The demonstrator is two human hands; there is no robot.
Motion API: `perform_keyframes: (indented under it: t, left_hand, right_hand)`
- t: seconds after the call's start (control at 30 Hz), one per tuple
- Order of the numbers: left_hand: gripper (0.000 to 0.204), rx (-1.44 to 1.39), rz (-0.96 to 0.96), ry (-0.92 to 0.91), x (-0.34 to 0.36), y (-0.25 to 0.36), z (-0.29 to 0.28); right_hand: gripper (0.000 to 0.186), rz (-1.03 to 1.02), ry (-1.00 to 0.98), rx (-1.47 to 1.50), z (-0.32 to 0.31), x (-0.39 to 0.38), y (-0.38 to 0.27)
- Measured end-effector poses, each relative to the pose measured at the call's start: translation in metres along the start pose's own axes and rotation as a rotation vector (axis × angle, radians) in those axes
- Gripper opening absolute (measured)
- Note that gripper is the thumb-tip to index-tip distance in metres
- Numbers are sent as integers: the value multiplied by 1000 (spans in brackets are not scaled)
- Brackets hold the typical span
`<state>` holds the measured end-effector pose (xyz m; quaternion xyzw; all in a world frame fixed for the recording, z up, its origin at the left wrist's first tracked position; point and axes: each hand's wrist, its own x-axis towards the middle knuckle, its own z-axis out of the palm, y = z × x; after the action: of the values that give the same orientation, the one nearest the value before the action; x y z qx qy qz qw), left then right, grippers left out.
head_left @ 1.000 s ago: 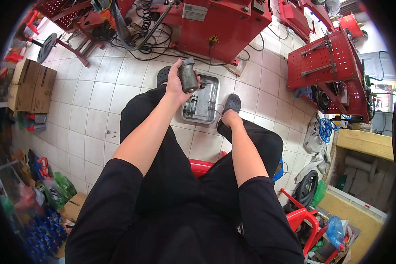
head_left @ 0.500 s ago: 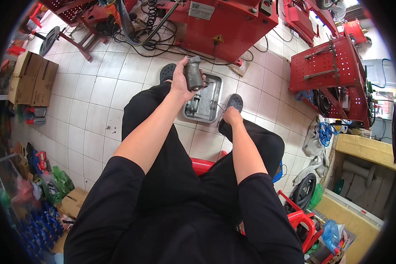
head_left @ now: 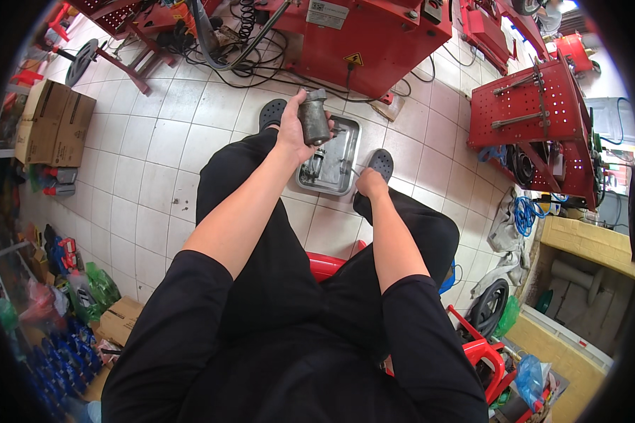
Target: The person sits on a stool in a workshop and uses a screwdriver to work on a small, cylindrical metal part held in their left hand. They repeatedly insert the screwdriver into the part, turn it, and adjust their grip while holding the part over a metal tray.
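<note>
My left hand [head_left: 293, 132] is wrapped round a grey, grimy metal cylinder [head_left: 315, 121], which looks like a motor housing with a narrower cap at its far end. It is held up over the left side of a metal tray [head_left: 353, 180] on the floor. Inside the tray lie dark, greasy metal parts [head_left: 316, 166], partly hidden by the cylinder and my fingers. Beside the tray's right edge, my right hand [head_left: 370, 183] is closed. A thin rod [head_left: 350, 168] sticks out of it toward the tray; its kind is too small to make out.
Ahead stands a red machine [head_left: 374, 46] with black cables [head_left: 261, 67] trailing over the tiles. A red perforated cart [head_left: 518, 116] is at the right. Cardboard boxes [head_left: 53, 127] stand at the left. My grey clogs [head_left: 381, 163] flank the tray.
The whole view has shifted slightly. My left hand still holds the cylinder over the tray, and my right hand stays closed beside it, with hardly any movement.
</note>
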<state>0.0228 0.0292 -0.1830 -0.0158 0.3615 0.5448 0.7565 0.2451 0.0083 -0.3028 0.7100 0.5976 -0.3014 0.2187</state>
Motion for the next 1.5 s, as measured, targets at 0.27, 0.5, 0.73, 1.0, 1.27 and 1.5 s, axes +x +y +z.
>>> perform_keyframes:
  t: [0.27, 0.5, 0.73, 1.0, 1.27, 1.5]
  left_hand:
    - [44, -4, 6, -28, 0, 0, -1]
    - [43, 11, -5, -38, 2, -3, 2]
    - [43, 13, 7, -38, -1, 1, 0]
    - [43, 18, 1, -26, 0, 0, -1]
    - [40, -6, 1, -63, 5, -2, -6]
    - [43, 15, 2, -29, 2, -1, -2]
  right_hand:
    - [32, 30, -38, -26, -11, -16, -5]
    - [29, -16, -193, -163, -11, -13, 4]
    - [26, 30, -132, -63, -26, -33, -5]
    - [30, 41, -21, 8, -20, -28, -10]
    - [36, -14, -55, -107, -3, -6, -6]
    - [37, 4, -109, -96, -6, -10, -4]
